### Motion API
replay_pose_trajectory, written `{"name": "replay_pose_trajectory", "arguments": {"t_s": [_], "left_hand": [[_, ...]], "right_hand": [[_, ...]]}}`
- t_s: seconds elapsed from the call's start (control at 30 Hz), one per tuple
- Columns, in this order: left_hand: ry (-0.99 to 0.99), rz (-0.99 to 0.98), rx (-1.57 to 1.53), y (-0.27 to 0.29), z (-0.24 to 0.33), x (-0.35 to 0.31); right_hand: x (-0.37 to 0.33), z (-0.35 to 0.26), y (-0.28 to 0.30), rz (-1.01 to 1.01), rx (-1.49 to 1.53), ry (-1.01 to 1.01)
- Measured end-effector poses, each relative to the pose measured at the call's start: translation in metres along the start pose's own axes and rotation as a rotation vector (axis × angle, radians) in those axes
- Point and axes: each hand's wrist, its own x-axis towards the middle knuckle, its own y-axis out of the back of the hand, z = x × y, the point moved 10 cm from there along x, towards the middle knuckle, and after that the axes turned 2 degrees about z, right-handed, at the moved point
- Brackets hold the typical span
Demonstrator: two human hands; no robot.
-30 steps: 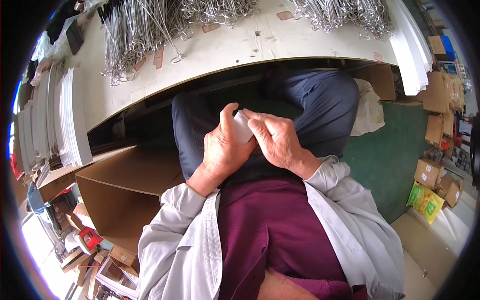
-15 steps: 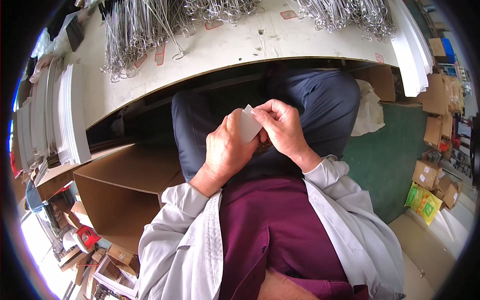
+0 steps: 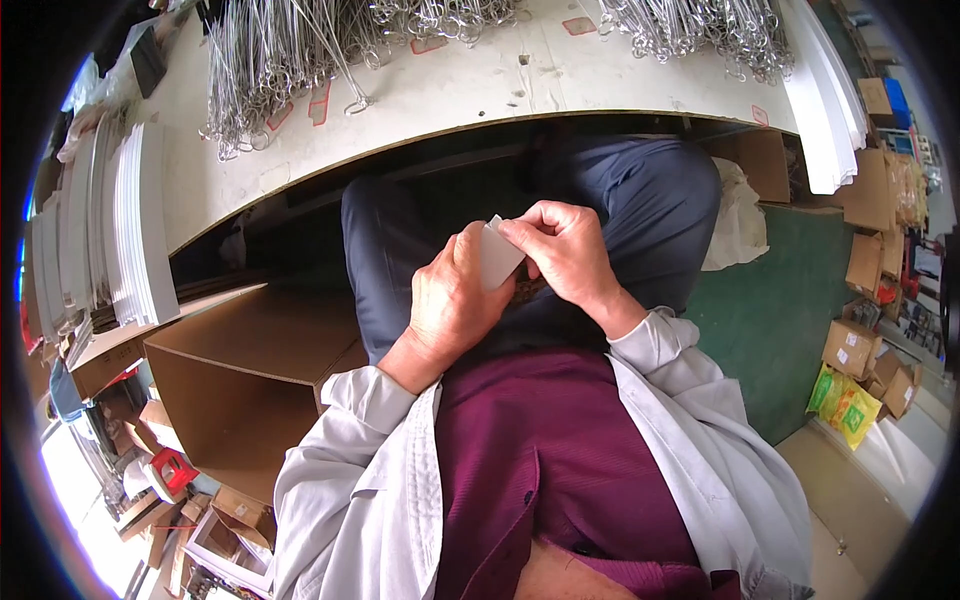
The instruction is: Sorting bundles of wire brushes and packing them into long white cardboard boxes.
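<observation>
Over my lap, both hands are on a small flat whitish card (image 3: 499, 262). My left hand (image 3: 452, 295) wraps round its left side, with the fingers closed on it. The thumb and forefinger of my right hand (image 3: 568, 253) pinch its upper corner, where a thin white tip sticks up. Whether the card is one piece or a stack cannot be made out. Ahead on the pale worktable (image 3: 430, 95) lie bundles of thin metal wire rods with looped ends (image 3: 275, 75), and another such bundle (image 3: 700, 40) at the right.
A large cardboard box (image 3: 250, 375), its open side facing me, stands left of my legs. Stacked white strips (image 3: 140, 225) are at the table's left end, with more white strips (image 3: 825, 110) at its right. Small cartons (image 3: 852, 347) and a yellow-green bag (image 3: 845, 405) lie far right.
My right forefinger and thumb have shifted slightly at the card's upper corner. Both hands keep their hold over my lap, and the view has moved very little.
</observation>
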Motion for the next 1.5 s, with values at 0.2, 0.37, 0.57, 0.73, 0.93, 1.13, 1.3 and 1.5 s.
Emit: {"name": "replay_pose_trajectory", "arguments": {"t_s": [0.2, 0.37, 0.57, 0.73, 0.93, 1.13, 1.3, 1.5], "left_hand": [[0.042, -0.081, -0.033, -0.006, -0.006, -0.006], [0.048, -0.056, -0.043, -0.003, -0.004, -0.005], [0.054, -0.007, -0.018, 0.002, -0.010, 0.000], [0.071, -0.028, -0.069, 0.000, -0.016, -0.002], [0.067, -0.032, -0.111, -0.002, -0.022, -0.001], [0.106, -0.016, -0.094, 0.003, -0.023, 0.001], [0.112, -0.035, -0.120, 0.000, -0.017, 0.001], [0.113, -0.027, -0.113, -0.001, -0.020, 0.000]], "right_hand": [[0.008, 0.006, -0.006, -0.195, -0.020, -0.129], [0.007, 0.012, -0.009, -0.219, -0.064, -0.120], [-0.017, -0.025, -0.011, -0.016, -0.130, 0.295], [-0.022, -0.021, -0.022, -0.069, -0.222, 0.341], [-0.029, -0.015, -0.032, -0.098, -0.165, 0.330], [-0.026, -0.014, -0.034, -0.122, -0.117, 0.185], [-0.030, -0.014, -0.026, -0.097, -0.054, 0.184], [-0.028, -0.011, -0.030, -0.115, -0.080, 0.214]]}}
